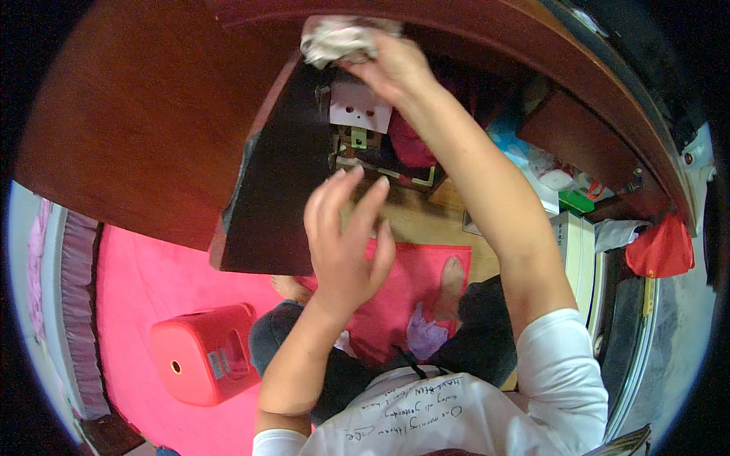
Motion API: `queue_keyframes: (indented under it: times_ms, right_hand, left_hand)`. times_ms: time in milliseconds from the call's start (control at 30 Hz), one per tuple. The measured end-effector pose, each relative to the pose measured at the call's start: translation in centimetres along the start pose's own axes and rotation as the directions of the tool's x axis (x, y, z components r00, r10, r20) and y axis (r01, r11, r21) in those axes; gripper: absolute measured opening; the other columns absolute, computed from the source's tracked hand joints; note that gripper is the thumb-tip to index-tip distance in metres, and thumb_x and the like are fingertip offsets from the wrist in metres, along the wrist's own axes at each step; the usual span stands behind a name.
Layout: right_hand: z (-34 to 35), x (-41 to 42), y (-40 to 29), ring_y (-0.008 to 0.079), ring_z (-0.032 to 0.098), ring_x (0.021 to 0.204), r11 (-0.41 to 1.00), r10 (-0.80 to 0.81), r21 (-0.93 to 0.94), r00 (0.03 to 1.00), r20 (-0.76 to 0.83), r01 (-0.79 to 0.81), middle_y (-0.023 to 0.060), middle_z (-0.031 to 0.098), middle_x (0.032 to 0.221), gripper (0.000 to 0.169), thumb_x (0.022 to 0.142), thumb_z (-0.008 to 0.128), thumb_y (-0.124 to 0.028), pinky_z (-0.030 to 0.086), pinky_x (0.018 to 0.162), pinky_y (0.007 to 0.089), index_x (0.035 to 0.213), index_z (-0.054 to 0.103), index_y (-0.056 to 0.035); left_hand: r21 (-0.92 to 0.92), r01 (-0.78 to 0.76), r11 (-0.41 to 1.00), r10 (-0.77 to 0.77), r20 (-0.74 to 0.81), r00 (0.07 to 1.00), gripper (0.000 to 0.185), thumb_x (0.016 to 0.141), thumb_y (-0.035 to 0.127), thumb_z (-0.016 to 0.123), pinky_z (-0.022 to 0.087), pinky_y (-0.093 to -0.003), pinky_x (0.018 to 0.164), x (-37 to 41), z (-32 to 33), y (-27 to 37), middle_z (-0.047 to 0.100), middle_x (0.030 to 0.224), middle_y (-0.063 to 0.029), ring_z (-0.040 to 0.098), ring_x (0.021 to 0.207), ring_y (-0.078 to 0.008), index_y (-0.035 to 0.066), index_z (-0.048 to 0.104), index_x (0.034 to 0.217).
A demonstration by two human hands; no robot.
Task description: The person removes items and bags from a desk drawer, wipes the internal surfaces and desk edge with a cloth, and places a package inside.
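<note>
At the top of the head view my right hand (399, 65) is closed on a crumpled whitish cloth (336, 43), which lies against the upper edge of a dark wooden cabinet. The large reddish-brown wooden panel (142, 114) reaches out to the left of it. My left hand (351, 239) is raised with its fingers apart and nothing in them, in front of the dark inner side (274, 199) of the cabinet. Between the two hands a white card (359, 108) with holes shows in the opening, with a dark pink item (410, 142) beside it.
A red plastic stool (205, 356) stands on the pink mat (131, 285) at lower left. A lilac cloth (425, 333) lies near my foot. On the right are a red bag (661, 248), a green box (576, 201) and a cabinet door (587, 137) with a knob.
</note>
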State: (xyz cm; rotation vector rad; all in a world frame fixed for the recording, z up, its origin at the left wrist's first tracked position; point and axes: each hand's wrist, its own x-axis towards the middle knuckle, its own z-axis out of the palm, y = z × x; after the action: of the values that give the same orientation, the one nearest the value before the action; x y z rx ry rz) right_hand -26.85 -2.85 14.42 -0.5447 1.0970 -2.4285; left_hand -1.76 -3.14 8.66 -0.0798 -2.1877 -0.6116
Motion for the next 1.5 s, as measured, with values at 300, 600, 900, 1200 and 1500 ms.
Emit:
queue_keyframes:
  times_ms: [300,600,900,1200,1500]
  right_hand:
    - [-10.1,-8.9,-7.2,0.0313,0.058,0.115,0.967,-0.244,0.008,0.937,-0.249,0.254,0.0166,0.059,0.124,0.029,0.099,0.046,-0.014,0.047,0.102,0.049,0.124,0.053,-0.0013]
    - [-9.5,-12.7,-5.5,0.0266,0.026,0.141,0.564,-0.059,-0.762,0.935,0.348,0.319,0.0148,0.027,0.152,0.07,0.078,0.063,-0.004,0.031,0.112,0.038,0.143,0.037,-0.0003]
    - [-8.1,-14.6,-7.4,0.0315,0.033,0.141,0.589,-0.001,-0.756,0.935,0.353,0.286,0.0188,0.017,0.158,0.075,0.081,0.068,-0.026,0.037,0.108,0.0459,0.144,0.037,-0.0004]
    - [-9.2,-16.4,-9.6,0.0241,0.049,0.124,0.28,-0.347,-0.884,0.898,0.269,0.373,0.0191,0.04,0.144,0.033,0.089,0.053,-0.002,0.051,0.091,0.0334,0.121,0.059,0.0003]
    - [-11.1,-18.2,-11.2,0.0168,0.063,0.096,0.384,-0.302,-0.869,0.932,0.203,0.313,0.0164,0.051,0.131,0.025,0.091,0.05,0.005,0.053,0.081,0.0272,0.112,0.063,0.002]
  left_hand:
    - [-0.524,0.28,0.804,-0.232,0.156,0.96,0.066,0.086,0.023,0.07,0.043,-0.0403,0.101,6.1,7.1,0.5,0.046,0.138,-0.0185,0.048,0.126,-0.0298,0.001,0.042,0.141]
    - [-0.772,0.241,0.589,-0.477,-0.092,0.874,0.046,0.086,0.008,0.067,0.045,-0.0348,0.098,10.1,13.9,-1.3,0.055,0.128,-0.0156,0.053,0.117,-0.0223,-0.002,0.052,0.129]
    - [-0.572,0.036,0.819,-0.519,-0.712,0.473,0.065,0.085,0.014,0.064,0.028,-0.0415,0.114,19.6,16.1,-7.6,0.03,0.152,-0.0191,0.04,0.133,-0.0367,0.003,0.037,0.143]
    - [0.136,-0.175,0.975,0.217,-0.427,0.878,0.019,0.074,0.031,0.061,0.039,-0.0493,0.088,15.1,24.5,2.0,0.052,0.108,-0.0011,0.045,0.106,-0.0295,0.021,0.064,0.09]
    - [0.115,0.132,0.985,-0.046,-0.558,0.829,0.025,0.074,0.009,0.062,0.033,-0.0545,0.102,16.5,18.2,-3.9,0.046,0.123,-0.0315,0.041,0.117,-0.0479,-0.001,0.064,0.097]
